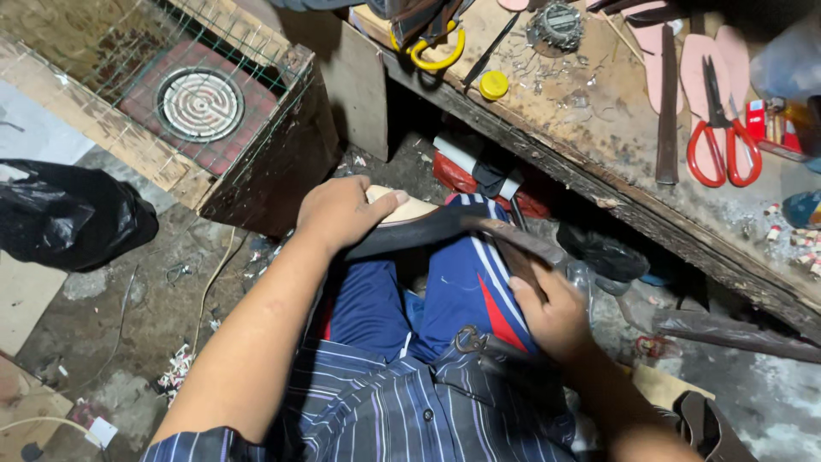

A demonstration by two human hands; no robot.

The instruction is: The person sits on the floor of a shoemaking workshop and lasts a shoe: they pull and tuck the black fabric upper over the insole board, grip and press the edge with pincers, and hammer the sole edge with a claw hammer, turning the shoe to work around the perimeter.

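My left hand (342, 212) grips a shoe (410, 224) lying sole-side up across my knees, its pale insole edge under my fingers and a dark sole strip running right. My right hand (552, 312) is closed around a dark-handled tool (513, 252) whose end rests against the shoe's sole near my right knee. Blue track trousers (462, 291) with white and red stripes lie beneath the shoe. Pincers (470, 340) rest on my lap by the striped shirt.
A worn wooden workbench (599, 128) at upper right carries red-handled scissors (723, 141), pink insoles (697, 60), a yellow cap (493, 84) and a long dark file (667, 111). A brick electric hot plate (199, 104) sits in a wooden box at upper left. A black plastic bag (68, 214) lies left.
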